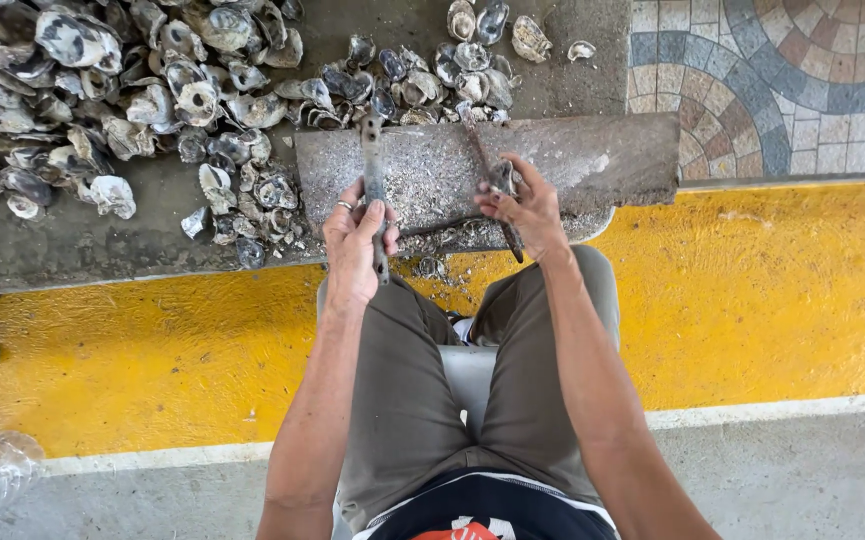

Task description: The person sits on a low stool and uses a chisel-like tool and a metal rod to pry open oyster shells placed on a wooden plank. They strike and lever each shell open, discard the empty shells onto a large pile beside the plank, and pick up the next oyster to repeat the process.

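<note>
Grey metal bar tool (373,190) gripped in the closed left hand (357,245); the right hand (524,208) clasps a dark oyster shell (500,178) on the worn wooden board (592,155), shell heap (132,90) at ten o'clock. Shucking step, likely; the next move needs a careful strike.

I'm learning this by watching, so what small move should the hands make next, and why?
Probably bring the small shell down onto the grey slab. The right hand pinches it against a thin rod just above the slab, while the left hand grips a metal bar upright beside it.
</note>
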